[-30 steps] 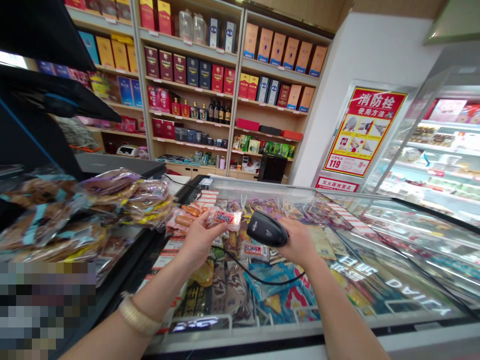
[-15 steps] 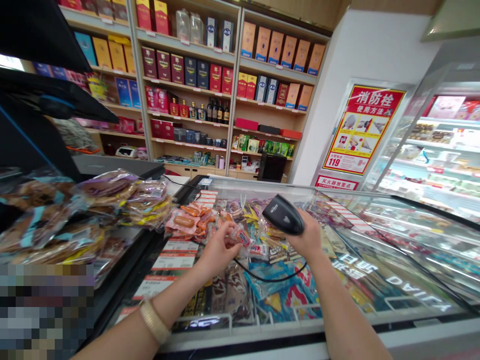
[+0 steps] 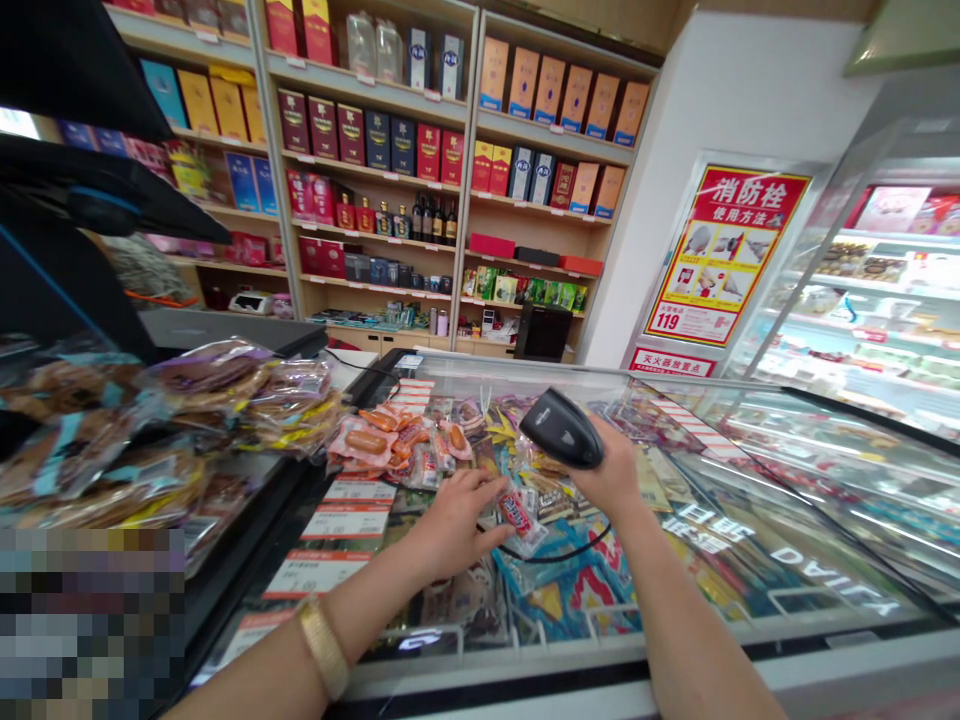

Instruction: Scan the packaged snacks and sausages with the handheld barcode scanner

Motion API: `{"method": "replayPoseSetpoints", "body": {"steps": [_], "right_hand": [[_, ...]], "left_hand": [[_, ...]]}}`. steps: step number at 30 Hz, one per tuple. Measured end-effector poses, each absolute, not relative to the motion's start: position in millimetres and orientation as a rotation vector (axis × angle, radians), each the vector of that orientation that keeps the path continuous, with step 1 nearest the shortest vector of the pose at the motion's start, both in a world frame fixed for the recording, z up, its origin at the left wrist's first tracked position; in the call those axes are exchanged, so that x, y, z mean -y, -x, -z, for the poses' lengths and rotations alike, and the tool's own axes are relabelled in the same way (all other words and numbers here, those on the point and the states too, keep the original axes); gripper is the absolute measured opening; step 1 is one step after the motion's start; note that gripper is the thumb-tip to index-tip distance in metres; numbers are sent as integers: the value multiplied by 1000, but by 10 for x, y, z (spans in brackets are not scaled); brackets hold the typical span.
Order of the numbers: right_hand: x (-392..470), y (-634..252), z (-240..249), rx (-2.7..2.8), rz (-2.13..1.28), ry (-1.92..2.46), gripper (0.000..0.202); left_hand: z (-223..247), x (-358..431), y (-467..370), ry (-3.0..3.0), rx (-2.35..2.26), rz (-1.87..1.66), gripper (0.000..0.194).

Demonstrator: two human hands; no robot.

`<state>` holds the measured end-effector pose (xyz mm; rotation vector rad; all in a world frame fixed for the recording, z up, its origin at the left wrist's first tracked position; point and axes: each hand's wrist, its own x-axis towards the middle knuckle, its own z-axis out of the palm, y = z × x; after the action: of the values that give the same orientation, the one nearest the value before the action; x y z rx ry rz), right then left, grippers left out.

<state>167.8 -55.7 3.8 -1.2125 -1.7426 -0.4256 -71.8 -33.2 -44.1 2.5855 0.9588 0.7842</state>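
My left hand, with a gold bracelet at its wrist, is over the glass top with thumb and fingers spread. Just beyond its fingertips lies a small clear snack packet with red and blue print; whether the fingers touch it I cannot tell. Wrapped around a black barcode scanner, my right hand holds it above the glass, its head pointing up and left. The scanner's cable loops below the packet. Up and left of my left hand is a pile of wrapped sausages.
Beneath the sliding glass of the freezer are many colourful packages. Vacuum-packed flat snacks heap at the left, beside a black monitor stand. Paper price labels line the glass. Shelves with boxed bottles stand behind.
My left hand has opened from a pinch on small packets and moved slightly down and right. One packet now lies lower, beyond its fingertips. The scanner has barely shifted.
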Motion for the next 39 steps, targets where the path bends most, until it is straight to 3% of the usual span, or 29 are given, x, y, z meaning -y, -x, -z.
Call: {"method": "replayPoseSetpoints", "body": {"steps": [5,10,13,22,27,31,33,39], "right_hand": [[561,-1674,-40,1725,420,1217,23],[552,-1659,-38,1736,447,1203,18],[550,-1647,-35,1741,445,1185,23],[553,-1632,-31,1750,444,1191,26],[539,-1623,-28,1769,456,1150,24],[531,-1615,-19,1789,473,1146,27],[533,-1611,-17,1797,469,1138,29],[572,-1568,-47,1847,436,1069,24]], "left_hand": [[322,146,846,-2610,-1169,-962,38],[274,52,904,-2678,-1592,-783,55],[281,85,880,-2706,-1678,-665,50],[183,108,892,-2772,-1679,-549,30],[123,29,1033,-2629,-1513,-904,25],[92,-9,1083,-2191,-1177,-1480,16],[75,10,1050,-1743,-990,-1602,11],[-17,141,961,-684,-601,-1226,10]]}}
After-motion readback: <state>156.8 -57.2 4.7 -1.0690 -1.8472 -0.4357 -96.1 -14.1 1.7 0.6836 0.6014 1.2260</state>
